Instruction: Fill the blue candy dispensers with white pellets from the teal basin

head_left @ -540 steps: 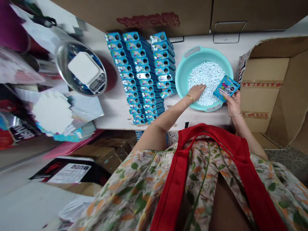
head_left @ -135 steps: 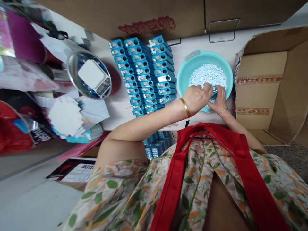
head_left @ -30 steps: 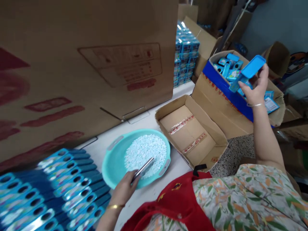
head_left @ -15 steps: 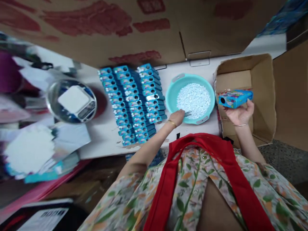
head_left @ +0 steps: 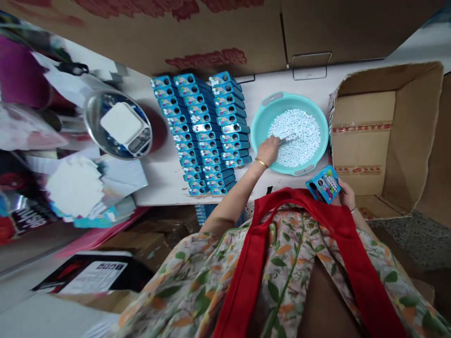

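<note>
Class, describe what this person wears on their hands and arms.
The left hand has a gold bracelet at its wrist; the right hand has a thinner, pale band. Neither wears a glove. The short sleeves are pale, patterned with green leaves and orange shapes.

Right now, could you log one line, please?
left hand: slim metal tool; right hand: blue printed box; round turquoise basin: pale pellets

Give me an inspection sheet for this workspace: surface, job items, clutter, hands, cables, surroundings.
Surface: white table, worn spots near its front edge.
Job items: basin holding small pale pieces; three columns of blue boxes.
Clutter: scale on a metal bowl; stacked papers at left.
Hands: left hand holds a metal tool in the basin; right hand holds a blue packet.
Cables: nothing seen.
Surroundings: large carton behind, open carton right.
</note>
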### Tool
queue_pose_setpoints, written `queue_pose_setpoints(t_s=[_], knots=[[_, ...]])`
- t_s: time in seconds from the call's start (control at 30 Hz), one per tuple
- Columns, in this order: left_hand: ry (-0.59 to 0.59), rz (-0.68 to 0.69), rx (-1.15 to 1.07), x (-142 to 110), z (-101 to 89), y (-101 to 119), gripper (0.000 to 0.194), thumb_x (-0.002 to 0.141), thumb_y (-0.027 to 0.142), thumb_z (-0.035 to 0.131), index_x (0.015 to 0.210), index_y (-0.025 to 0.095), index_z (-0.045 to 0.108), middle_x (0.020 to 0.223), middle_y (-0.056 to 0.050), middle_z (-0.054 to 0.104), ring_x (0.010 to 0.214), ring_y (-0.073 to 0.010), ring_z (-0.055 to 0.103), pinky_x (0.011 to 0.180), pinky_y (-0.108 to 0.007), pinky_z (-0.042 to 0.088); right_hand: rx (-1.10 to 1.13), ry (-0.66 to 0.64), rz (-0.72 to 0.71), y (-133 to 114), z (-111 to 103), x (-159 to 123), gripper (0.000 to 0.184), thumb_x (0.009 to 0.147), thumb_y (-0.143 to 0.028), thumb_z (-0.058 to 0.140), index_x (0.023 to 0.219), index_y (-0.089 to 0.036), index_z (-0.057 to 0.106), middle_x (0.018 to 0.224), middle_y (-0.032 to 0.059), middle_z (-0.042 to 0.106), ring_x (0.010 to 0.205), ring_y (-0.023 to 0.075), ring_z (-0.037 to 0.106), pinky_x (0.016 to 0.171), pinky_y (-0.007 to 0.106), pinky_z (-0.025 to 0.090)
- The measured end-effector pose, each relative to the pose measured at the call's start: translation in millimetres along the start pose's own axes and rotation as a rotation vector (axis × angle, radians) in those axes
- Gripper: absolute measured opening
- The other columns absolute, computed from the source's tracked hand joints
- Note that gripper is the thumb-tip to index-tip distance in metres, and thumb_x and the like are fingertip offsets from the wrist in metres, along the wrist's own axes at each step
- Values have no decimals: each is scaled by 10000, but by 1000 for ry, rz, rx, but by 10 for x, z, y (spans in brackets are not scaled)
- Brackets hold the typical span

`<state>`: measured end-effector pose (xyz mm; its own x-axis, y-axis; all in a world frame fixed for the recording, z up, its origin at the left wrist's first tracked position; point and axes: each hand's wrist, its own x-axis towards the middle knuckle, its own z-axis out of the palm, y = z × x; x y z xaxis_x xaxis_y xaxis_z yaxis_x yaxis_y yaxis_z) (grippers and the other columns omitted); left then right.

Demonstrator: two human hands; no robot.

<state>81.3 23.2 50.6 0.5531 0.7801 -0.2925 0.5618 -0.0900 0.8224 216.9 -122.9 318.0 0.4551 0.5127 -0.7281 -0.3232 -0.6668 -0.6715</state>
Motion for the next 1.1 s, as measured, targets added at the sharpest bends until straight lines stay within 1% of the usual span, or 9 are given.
queue_pose_setpoints(t_s=[0.07, 0.17, 0.23, 0.4, 0.57, 0.7, 0.9, 1.0, 1.1], knots=[[62, -94, 40, 84, -38, -133, 386, 1111, 126, 347, 1404, 127, 598, 1460, -235, 632, 1361, -341, 627, 1118, -448, 513, -46, -14, 35, 6, -76, -27, 519, 620, -398, 883, 1117, -290, 781, 1146, 46, 876, 1205, 353, 821, 1027, 566, 719], [64, -131, 59, 273, 45, -67, 470, 1114, 104, 255, 1447, 115, 586, 1510, -242, 612, 1389, -348, 614, 1127, -456, 510, -109, -55, -7, -91, -175, 3, 670, 624, -310, 880, 1279, -347, 747, 1191, 4, 866, 1178, 304, 830, 1053, 531, 713], [27, -57, 51, 361, 168, 97, 508, 1098, 75, 246, 1489, 110, 569, 1541, -237, 600, 1413, -345, 603, 1137, -448, 512, -119, -60, -62, -160, -218, 69, 638, 667, -349, 894, 1285, -357, 734, 1201, 0, 861, 1188, 286, 826, 1087, 534, 697], [-84, 133, -72, 324, 460, 464, 553, 1019, -20, 316, 1502, 84, 564, 1552, -246, 599, 1431, -328, 605, 1193, -450, 498, -154, -23, -174, -181, -206, 256, 484, 666, -412, 994, 1053, -318, 717, 1119, -16, 859, 1141, 259, 819, 1100, 514, 685], [-168, 256, -247, 230, 453, 484, 456, 1046, 93, 473, 1496, 109, 539, 1521, -210, 634, 1342, -277, 665, 1189, -398, 517, -320, -96, -165, -160, -84, 337, 605, 634, -410, 1040, 1138, -321, 719, 1086, -32, 855, 975, 196, 824, 952, 391, 712], [-110, 354, -354, 151, 138, 204, 398, 1070, 221, 498, 1455, 128, 537, 1474, -200, 645, 1324, -271, 656, 1170, -380, 515, -466, -12, -380, -132, -20, 506, 548, 582, -357, 1059, 1041, -280, 769, 1043, -38, 840, 1002, 171, 787, 1121, 384, 633], [-3, 497, -226, -218, -765, -284, 388, 1060, 295, 498, 1413, 145, 555, 1424, -179, 650, 1311, -277, 644, 1156, -404, 513, -794, 41, -767, -1, 24, 1028, 483, 771, -439, 907, 1194, -285, 733, 1206, 40, 797, 1167, 254, 731, 1221, 514, 553], [-30, 530, -141, -430, -1164, -313, 374, 1065, 321, 500, 1404, 181, 574, 1383, -139, 668, 1267, -264, 660, 1117, -398, 532, -1006, 84, -912, 24, 82, 1234, 424, 830, -419, 807, 1209, -265, 697, 1238, 92, 773, 1209, 302, 706, 1182, 554, 557], [-100, 557, -57, -537, -1389, -194, 362, 1056, 314, 510, 1388, 205, 604, 1348, -109, 678, 1235, -261, 677, 1088, -389, 545, -1206, 68, -997, 33, 152, 1327, 364, 863, -322, 702, 1220, -262, 672, 1236, 107, 761, 1209, 321, 694, 1141, 558, 567]])
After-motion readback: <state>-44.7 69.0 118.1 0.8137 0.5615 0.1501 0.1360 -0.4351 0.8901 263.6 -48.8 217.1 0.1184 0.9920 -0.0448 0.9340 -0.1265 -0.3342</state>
